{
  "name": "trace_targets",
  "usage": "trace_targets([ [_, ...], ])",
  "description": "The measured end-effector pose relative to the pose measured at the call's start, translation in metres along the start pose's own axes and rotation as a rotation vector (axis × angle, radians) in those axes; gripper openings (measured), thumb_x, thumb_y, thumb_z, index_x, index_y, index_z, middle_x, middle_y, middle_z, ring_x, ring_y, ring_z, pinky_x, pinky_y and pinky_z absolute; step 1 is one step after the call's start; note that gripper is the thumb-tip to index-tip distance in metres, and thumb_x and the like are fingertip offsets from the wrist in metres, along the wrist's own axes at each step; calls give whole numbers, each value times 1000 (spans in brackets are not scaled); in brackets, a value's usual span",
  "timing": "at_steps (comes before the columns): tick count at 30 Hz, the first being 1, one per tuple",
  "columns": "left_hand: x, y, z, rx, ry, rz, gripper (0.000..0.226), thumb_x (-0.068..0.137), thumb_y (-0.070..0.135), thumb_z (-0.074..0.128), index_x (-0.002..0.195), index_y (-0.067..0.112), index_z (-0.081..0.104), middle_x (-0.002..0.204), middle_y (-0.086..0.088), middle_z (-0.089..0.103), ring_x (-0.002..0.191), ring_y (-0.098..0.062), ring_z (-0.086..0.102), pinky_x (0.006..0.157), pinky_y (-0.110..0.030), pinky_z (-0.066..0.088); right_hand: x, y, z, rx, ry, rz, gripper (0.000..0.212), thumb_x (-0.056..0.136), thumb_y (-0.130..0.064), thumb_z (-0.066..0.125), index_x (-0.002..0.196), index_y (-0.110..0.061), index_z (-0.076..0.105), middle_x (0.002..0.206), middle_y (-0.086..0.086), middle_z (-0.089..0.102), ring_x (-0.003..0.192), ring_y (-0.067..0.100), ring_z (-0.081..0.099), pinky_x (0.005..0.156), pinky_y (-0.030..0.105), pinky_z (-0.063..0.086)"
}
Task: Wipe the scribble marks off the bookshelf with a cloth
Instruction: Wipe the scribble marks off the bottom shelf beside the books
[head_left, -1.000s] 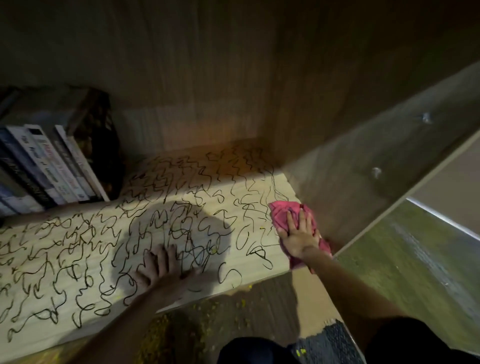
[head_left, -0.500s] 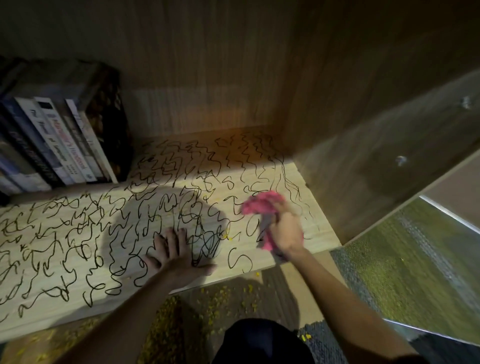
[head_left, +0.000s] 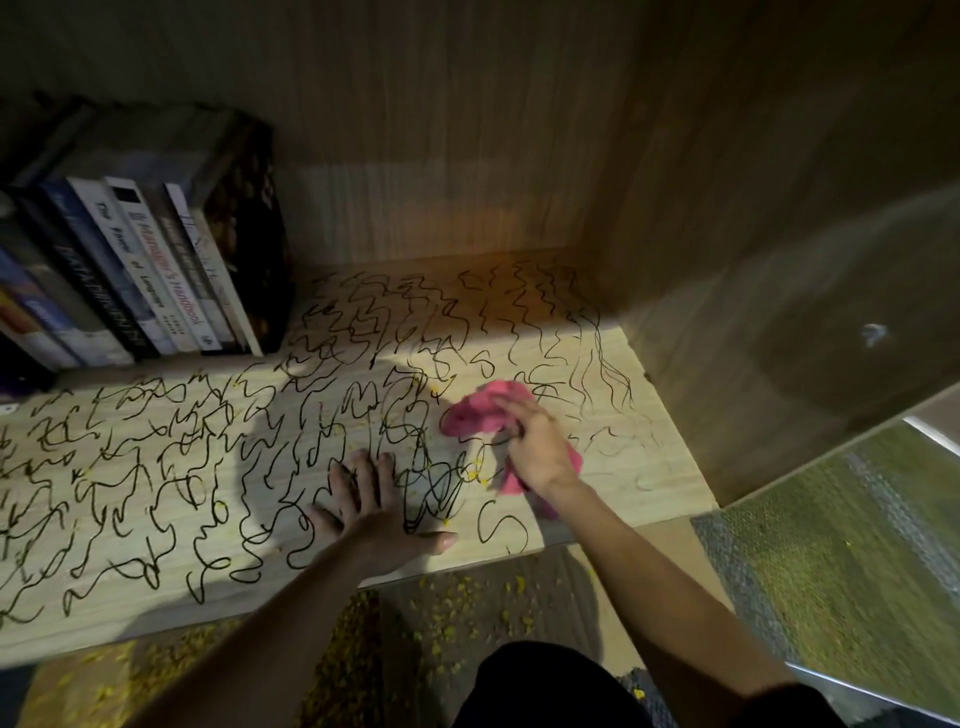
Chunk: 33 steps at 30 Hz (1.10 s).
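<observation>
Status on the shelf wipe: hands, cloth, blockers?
Right hand grips pink cloth near shelf's right end. Left hand flat on shelf. Scribbles cover most of it. Books back left, clear of hands.

Dim, warm-lit shelf seen through a wide lens.
A pale patch of light covers the front half of the shelf board (head_left: 675, 483), while its rear strip and the back panel (head_left: 441, 130) above it sink into brown gloom. A rounded shadow darkens the board's middle. On the board, the right hand (head_left: 540, 452) and pink cloth (head_left: 478, 410) are motion-smeared. The board's front edge bows, and the rug (head_left: 831, 545) to its right streaks.
</observation>
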<state>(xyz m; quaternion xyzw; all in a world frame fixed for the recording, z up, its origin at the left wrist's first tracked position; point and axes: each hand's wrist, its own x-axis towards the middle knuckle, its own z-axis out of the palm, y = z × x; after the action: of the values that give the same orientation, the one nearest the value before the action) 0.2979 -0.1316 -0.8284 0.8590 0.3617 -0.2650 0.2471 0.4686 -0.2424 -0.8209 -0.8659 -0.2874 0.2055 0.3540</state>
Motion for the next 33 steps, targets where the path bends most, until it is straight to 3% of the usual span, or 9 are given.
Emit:
trace_targets([
  [2, 1, 0, 0, 11, 6, -1, 133, 67, 83, 51, 143, 14, -33, 145, -11, -47, 134, -39, -39, 107, -66, -11, 16, 16, -25, 31, 217, 104, 49, 91, 0, 50, 128, -31, 53, 130, -13, 44, 83, 9, 58, 68, 14, 54],
  [4, 4, -2, 0, -2, -2, 5, 134, 67, 83, 51, 143, 13, -34, 144, -10, -47, 133, -39, -40, 106, -67, -12, 28, 43, -45, -171, 345, 298, 47, 93, -15, 54, 137, -30, 45, 145, 4, 37, 113, 26, 55, 92, 42, 52],
  [6, 5, -2, 2, -9, -4, 10, 135, 67, 84, 51, 141, 13, -35, 143, -10, -49, 132, -39, -42, 105, -67, -13, 36, 60, -54, -372, 301, 452, 58, 97, -29, 45, 150, -21, 24, 159, 10, 11, 144, 30, 13, 114, 55, 20],
  [10, 5, 0, -1, -10, 1, 6, 134, 67, 83, 51, 141, 12, -36, 142, -10, -50, 131, -39, -42, 104, -67, -15, 63, 41, -47, -404, 164, 394, 65, 98, -32, 39, 154, -24, 7, 161, 6, -8, 146, 27, -12, 116, 53, 2],
  [15, 6, 1, 4, -33, 56, -17, 127, 70, 83, 46, 145, 15, -31, 147, -8, -44, 134, -36, -40, 105, -66, -15, 51, 2, 4, -407, -11, -58, 59, 92, -10, 50, 146, -29, 35, 158, -8, 17, 147, 15, 5, 118, 41, 4],
  [20, 8, -11, 17, -172, 515, 29, 95, 73, 81, 14, 151, 28, 21, 158, -9, 14, 141, -33, 9, 112, -61, 11, 55, -1, -23, 30, 63, 64, 42, 90, -2, 50, 128, -20, 55, 134, 1, 51, 97, 19, 64, 79, 36, 56],
  [22, 12, -16, 18, -94, 696, 28, 90, 77, 74, 10, 148, 25, 34, 150, -15, 32, 136, -35, 22, 110, -59, 12, 60, 31, -35, -246, 224, 218, 45, 97, -23, 47, 141, -17, 40, 150, 11, 30, 130, 32, 42, 107, 52, 36],
  [25, 21, -15, 20, -10, 670, -29, 90, 72, 75, -5, 152, 36, 6, 161, -5, -4, 146, -24, -13, 112, -51, -12, 69, 61, -34, -512, 307, 277, 58, 101, -39, 28, 153, -16, 14, 160, 12, 0, 147, 32, -2, 116, 52, 1],
  [33, 24, -18, 27, 66, 633, -148, 87, 78, 75, -2, 153, 31, 0, 161, -5, -6, 146, -28, -11, 113, -57, -7, 130, 63, -42, -609, 340, 354, 61, 102, -43, 19, 153, -10, 11, 159, 18, -5, 146, 34, -5, 117, 48, -1],
])
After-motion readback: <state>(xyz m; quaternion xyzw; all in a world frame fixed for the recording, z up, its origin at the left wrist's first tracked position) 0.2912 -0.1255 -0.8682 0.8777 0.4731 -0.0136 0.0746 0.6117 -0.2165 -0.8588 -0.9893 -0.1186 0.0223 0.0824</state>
